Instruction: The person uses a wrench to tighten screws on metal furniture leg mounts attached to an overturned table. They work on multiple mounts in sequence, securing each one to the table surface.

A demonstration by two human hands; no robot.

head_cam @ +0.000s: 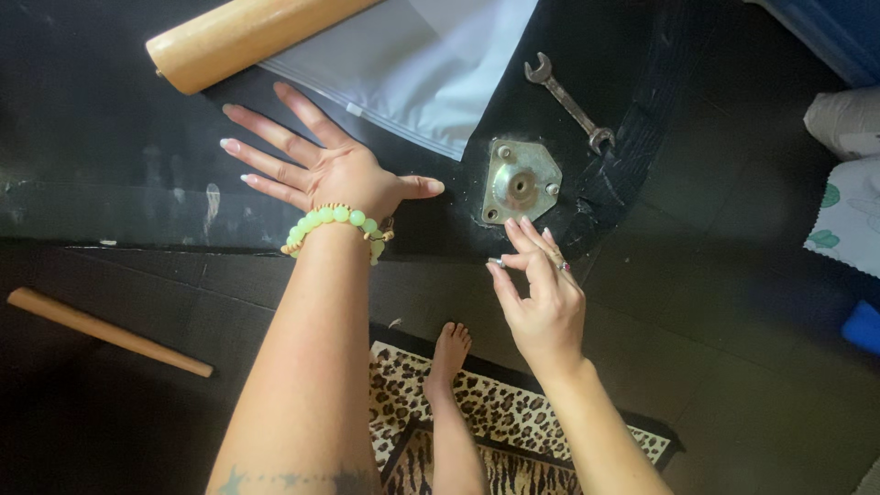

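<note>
My left hand point(316, 165) lies flat with fingers spread on a black fabric-covered panel point(137, 183), wearing a green bead bracelet at the wrist. My right hand point(541, 284) hovers just below a metal mounting plate point(520, 180) fixed to the panel's corner, thumb and forefinger pinched together; whether something small sits between them I cannot tell. A metal wrench point(568, 101) lies on the panel above the plate.
A thick wooden leg point(238, 37) rests at the top beside a white plastic sheet point(431, 64). A thinner wooden leg point(105, 332) lies on the dark floor at left. My foot point(449, 353) stands on a leopard-print mat point(504, 422). Bags and cloth sit at right.
</note>
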